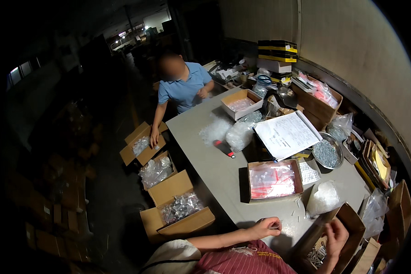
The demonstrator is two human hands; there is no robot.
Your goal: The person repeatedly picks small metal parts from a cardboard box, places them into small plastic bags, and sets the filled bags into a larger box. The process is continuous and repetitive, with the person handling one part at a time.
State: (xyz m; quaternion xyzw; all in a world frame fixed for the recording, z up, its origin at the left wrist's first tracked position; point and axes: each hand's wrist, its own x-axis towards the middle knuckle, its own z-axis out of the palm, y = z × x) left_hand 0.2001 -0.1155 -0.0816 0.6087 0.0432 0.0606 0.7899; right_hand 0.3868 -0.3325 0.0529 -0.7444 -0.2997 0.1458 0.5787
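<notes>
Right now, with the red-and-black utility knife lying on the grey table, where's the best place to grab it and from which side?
Grip the utility knife across its wider black body, at the end toward the bagged parts, not the red tip. It lies flat and diagonal on the grey table, with bare surface along its left, so coming from above or the left looks easiest.

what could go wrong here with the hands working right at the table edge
The left hand pinches a small pale piece at the table edge; it might drop to the dark floor. The right hand reaches into a cardboard box of small metal parts, which may prick. The bag of white pieces nearby might get knocked.
</notes>
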